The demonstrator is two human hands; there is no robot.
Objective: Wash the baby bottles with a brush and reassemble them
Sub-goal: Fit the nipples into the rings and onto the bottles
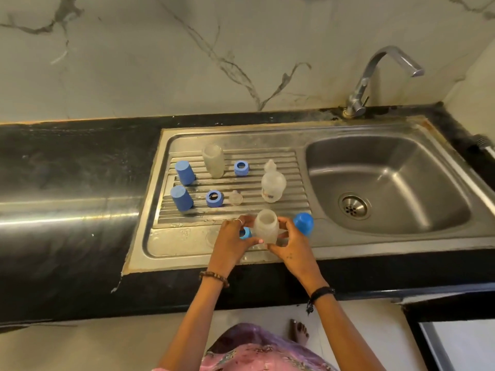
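A cloudy open baby bottle [265, 226] stands at the drainboard's front edge. My left hand [232, 240] and my right hand [292, 241] both grip its lower part. A blue ring [246, 233] shows just past my left fingers, partly hidden. A blue cap [303, 223] stands to the right of my right hand. Farther back stand another open bottle [213, 160], a bottle [272, 184] with a teat on, two blue caps [184, 172] [181, 198], two blue rings [241, 167] [214, 198] and a loose clear teat [235, 198]. No brush is in view.
The steel drainboard [171, 242] joins the sink basin [388, 183] on the right, with a drain [354, 206] and a tap [375, 76] behind it. Black countertop [67, 167] extends left. A marble wall rises behind. My bare foot [300, 332] shows on the floor.
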